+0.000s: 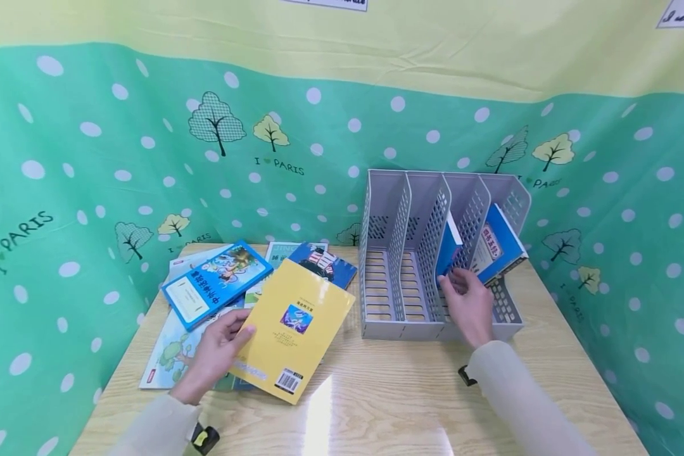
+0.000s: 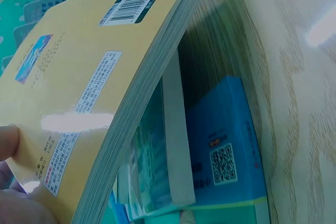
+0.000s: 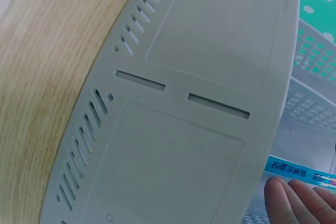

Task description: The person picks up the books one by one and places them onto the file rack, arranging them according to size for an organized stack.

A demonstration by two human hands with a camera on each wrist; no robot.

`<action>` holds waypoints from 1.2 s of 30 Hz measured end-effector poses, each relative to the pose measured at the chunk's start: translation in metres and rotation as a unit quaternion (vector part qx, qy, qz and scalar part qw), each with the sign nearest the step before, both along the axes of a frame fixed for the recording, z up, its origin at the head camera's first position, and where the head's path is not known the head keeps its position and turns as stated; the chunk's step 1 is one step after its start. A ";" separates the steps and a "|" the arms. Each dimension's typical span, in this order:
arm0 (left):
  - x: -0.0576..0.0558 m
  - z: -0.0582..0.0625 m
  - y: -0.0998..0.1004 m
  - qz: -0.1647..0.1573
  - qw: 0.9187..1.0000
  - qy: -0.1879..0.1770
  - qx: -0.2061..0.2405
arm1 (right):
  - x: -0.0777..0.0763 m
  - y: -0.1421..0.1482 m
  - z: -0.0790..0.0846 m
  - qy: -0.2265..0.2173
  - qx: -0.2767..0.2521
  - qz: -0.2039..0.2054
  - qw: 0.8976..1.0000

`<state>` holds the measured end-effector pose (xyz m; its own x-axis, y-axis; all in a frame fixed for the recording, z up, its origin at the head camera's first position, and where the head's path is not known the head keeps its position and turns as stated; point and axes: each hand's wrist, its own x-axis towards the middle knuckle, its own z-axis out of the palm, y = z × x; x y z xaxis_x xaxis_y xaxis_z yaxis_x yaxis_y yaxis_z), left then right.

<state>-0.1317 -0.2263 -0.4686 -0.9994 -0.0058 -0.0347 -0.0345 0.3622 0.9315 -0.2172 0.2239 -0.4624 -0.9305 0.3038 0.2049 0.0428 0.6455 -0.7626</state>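
My left hand (image 1: pixel 219 348) grips a yellow book (image 1: pixel 296 329) by its lower left edge, thumb on the cover with the barcode. It is tilted above several other books at the left. In the left wrist view, the yellow book's page edges face the camera. My right hand (image 1: pixel 468 305) reaches into the grey file rack (image 1: pixel 401 330) and pinches a thin blue book (image 1: pixel 449 248) at its near end. That book stands in the third compartment from the left, beside the divider. In the right wrist view, the fingers (image 3: pixel 281 200) lie at its blue spine (image 3: pixel 299 171).
A thicker blue book (image 1: pixel 498 244) leans to the right in the rack's rightmost compartment. Left of the rack lie a blue picture-covered book (image 1: pixel 219 282), a pale book (image 1: pixel 168 358) and a dark blue book (image 1: pixel 336 259), overlapping on the wooden table (image 1: pixel 387 399). A patterned green cloth (image 1: pixel 296 202) hangs behind.
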 end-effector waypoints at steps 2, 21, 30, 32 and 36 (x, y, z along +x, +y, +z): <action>0.000 0.001 0.003 0.000 1.000 0.000 0.011 | 0.003 0.000 0.000 0.015 -0.004 0.001 1.000; 0.001 0.015 0.027 -0.008 0.995 0.031 0.094 | 0.028 -0.015 0.010 0.143 -0.021 0.060 0.988; 0.000 0.014 0.038 -0.010 0.992 0.059 0.110 | 0.038 -0.024 0.011 0.152 -0.030 0.140 0.978; 0.000 0.014 0.041 -0.013 0.991 0.064 0.115 | 0.040 -0.026 0.011 0.145 -0.043 0.158 0.976; 0.000 0.014 0.046 -0.011 0.991 0.064 0.119 | 0.044 -0.031 0.014 0.141 -0.077 0.194 0.968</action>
